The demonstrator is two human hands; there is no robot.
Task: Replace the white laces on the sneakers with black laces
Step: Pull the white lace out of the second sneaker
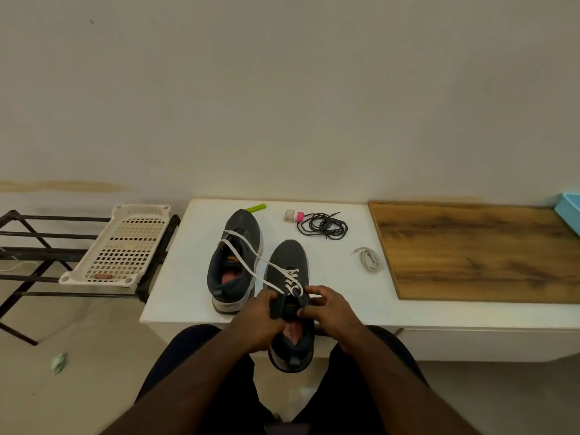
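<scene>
Two dark grey sneakers lie on the white table (175, 293). The left sneaker (233, 265) has no lacing in its eyelets. The right sneaker (290, 296) overhangs the table's front edge and carries a partly undone white lace (251, 254), whose loose ends trail across the left sneaker. My left hand (257, 321) grips the right sneaker's left collar. My right hand (326, 312) pinches the lace by the top eyelets on the right side. A coil of black laces (323, 227) lies at the back of the table. A removed white lace (370, 259) lies folded to the right.
A green marker (255, 208) and a small pink-and-white roll (293, 215) lie near the back edge. A wooden board (480, 249) covers the table's right part, with a blue box (569, 211) at far right. A white perforated tray (122, 246) sits on a black rack at left.
</scene>
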